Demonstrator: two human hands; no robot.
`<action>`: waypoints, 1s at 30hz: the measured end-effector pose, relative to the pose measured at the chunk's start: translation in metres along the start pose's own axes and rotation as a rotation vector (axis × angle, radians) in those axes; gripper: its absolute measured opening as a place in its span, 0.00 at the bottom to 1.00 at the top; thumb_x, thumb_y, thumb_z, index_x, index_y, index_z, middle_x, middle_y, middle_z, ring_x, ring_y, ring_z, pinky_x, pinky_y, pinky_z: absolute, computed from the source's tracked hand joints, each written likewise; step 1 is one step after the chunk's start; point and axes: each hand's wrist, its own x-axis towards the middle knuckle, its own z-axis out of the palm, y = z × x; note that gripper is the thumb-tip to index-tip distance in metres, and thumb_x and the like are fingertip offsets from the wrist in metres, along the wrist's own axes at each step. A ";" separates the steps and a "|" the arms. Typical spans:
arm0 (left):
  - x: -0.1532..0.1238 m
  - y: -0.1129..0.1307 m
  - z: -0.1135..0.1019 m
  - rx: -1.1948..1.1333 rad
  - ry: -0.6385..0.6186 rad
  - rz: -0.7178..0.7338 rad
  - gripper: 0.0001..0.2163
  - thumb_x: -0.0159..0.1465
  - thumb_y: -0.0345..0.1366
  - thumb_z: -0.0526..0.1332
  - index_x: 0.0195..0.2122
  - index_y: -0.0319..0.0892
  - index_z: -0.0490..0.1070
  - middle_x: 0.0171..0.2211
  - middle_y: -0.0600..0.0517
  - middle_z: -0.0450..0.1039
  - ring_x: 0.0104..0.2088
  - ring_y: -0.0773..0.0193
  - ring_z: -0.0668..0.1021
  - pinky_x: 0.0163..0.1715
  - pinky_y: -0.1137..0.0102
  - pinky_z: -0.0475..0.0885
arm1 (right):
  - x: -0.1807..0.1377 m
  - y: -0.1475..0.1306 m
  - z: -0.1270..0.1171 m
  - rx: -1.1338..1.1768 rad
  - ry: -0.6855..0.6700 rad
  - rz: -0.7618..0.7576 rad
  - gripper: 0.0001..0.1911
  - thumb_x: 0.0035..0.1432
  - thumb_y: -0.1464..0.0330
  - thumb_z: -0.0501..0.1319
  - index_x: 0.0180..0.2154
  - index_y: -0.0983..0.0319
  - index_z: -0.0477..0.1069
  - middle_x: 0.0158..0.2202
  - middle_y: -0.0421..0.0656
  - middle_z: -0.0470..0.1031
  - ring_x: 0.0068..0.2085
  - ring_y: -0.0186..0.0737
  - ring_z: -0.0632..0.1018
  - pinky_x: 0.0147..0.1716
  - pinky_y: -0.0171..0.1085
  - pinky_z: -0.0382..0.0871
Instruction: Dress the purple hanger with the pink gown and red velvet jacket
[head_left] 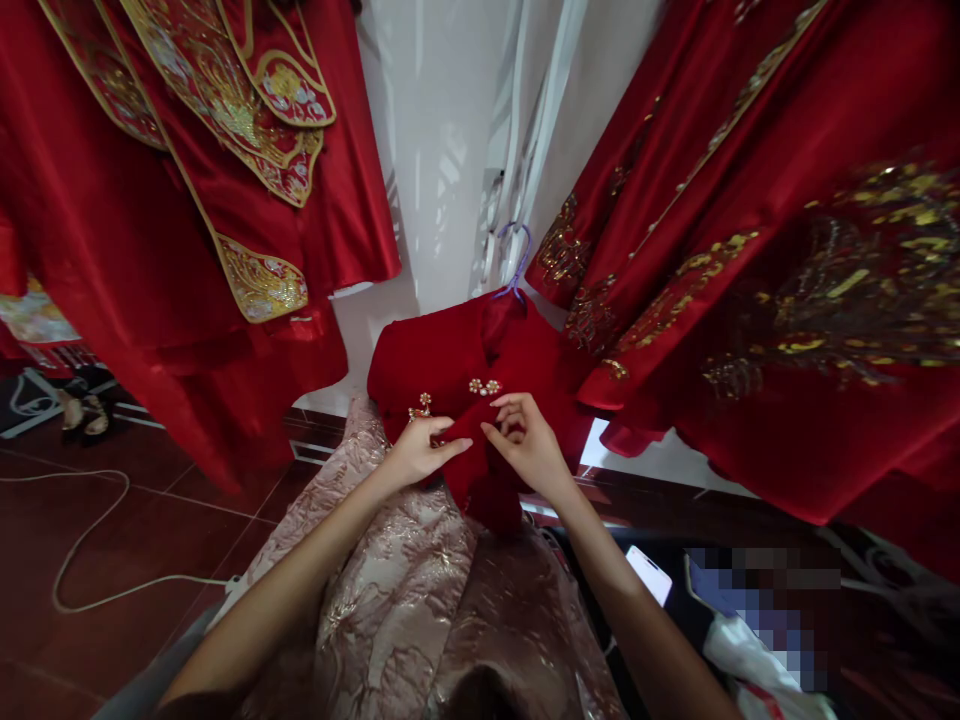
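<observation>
A dark red velvet garment (427, 350) hangs from a purple hanger (517, 262) and lies against a pink-and-gold brocade garment (397, 550) covering my lap. Jewelled flower clasps (485, 387) sit at its front, and another gold ornament (421, 406) is fixed to its left part. My left hand (426, 450) grips a red fold between thumb and fingers, just below that ornament. Facing it, my right hand (529, 445) has its fingers curled, with thumb and forefinger at the cloth below the flower clasps. What lies behind the fingertips is hidden.
Red embroidered gowns hang on the left (285, 230) and right (675, 250). A white cable (90, 545) runs over the tiled floor, where heeled shoes (86, 415) stand. At lower right are a lit phone (649, 575) and a white plastic bag (750, 650).
</observation>
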 end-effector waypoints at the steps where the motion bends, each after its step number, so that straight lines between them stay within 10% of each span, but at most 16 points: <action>1: -0.002 -0.001 -0.004 0.041 0.038 0.000 0.13 0.56 0.44 0.62 0.32 0.37 0.74 0.31 0.51 0.76 0.30 0.66 0.75 0.30 0.73 0.72 | -0.001 -0.002 0.000 -0.077 0.030 -0.032 0.14 0.50 0.62 0.63 0.37 0.59 0.64 0.29 0.39 0.64 0.26 0.32 0.68 0.21 0.32 0.67; 7: -0.013 0.011 -0.014 0.019 0.277 -0.031 0.16 0.56 0.47 0.62 0.22 0.39 0.68 0.18 0.57 0.65 0.20 0.73 0.68 0.20 0.77 0.65 | -0.019 -0.019 0.016 -0.013 -0.200 0.053 0.16 0.52 0.59 0.62 0.40 0.58 0.64 0.31 0.41 0.70 0.29 0.36 0.74 0.23 0.33 0.71; 14: -0.014 0.008 -0.006 -0.219 0.111 -0.146 0.16 0.58 0.48 0.59 0.30 0.38 0.72 0.25 0.52 0.74 0.26 0.66 0.77 0.29 0.69 0.76 | -0.023 -0.017 0.034 0.047 -0.159 0.109 0.20 0.49 0.62 0.64 0.41 0.58 0.59 0.31 0.40 0.70 0.30 0.36 0.75 0.24 0.34 0.73; 21: 0.008 -0.019 -0.013 0.352 0.579 0.161 0.15 0.56 0.38 0.63 0.45 0.42 0.67 0.44 0.46 0.67 0.43 0.61 0.73 0.46 0.61 0.71 | -0.020 -0.015 0.026 -0.010 -0.076 0.062 0.12 0.52 0.61 0.62 0.35 0.58 0.63 0.27 0.40 0.72 0.29 0.36 0.76 0.26 0.33 0.72; 30: 0.026 -0.041 -0.014 0.655 0.473 0.094 0.09 0.60 0.35 0.57 0.41 0.42 0.61 0.40 0.47 0.61 0.34 0.62 0.72 0.36 0.65 0.71 | -0.019 -0.021 0.021 -0.017 -0.121 0.064 0.12 0.53 0.58 0.61 0.32 0.60 0.66 0.29 0.42 0.75 0.31 0.37 0.78 0.27 0.33 0.72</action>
